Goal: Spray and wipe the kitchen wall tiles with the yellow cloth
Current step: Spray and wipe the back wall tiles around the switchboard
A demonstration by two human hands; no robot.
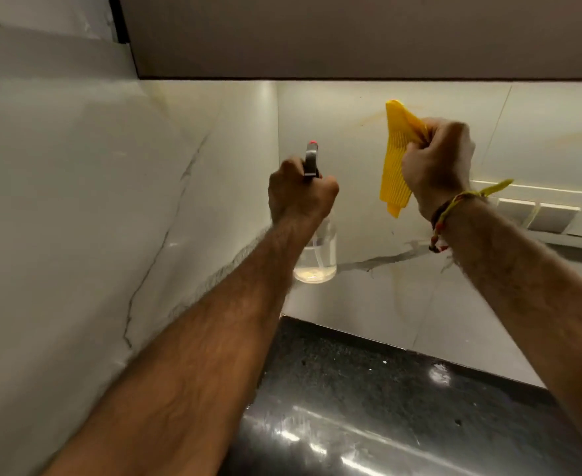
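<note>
I'm at the spraying step: my left hand (301, 192) grips the spray bottle (317, 250) at frame centre, nozzle toward the wall tiles (351, 139). My right hand (435, 166) clutches the yellow cloth (397, 156), right of centre; wiping probably follows.

Corner of a kitchen. Black speckled countertop (368, 389), polished, glossy with bright streaks of reflected light along its front edge. Left side wall (59, 201): pale marble-look panel, thin dark veins running diagonally downward. Back wall (351, 304) of large glossy pale slabs, one grey vein crossing low, faint yellowish streaks higher up. Overhead, the flat grey-brown underside of an upper cabinet (351, 36); its lower edge casts a dark line. Warm light falls from beneath it onto the back wall. At right, a white switch panel (550, 214) is mounted on the wall, several rocker plates in a row.
</note>
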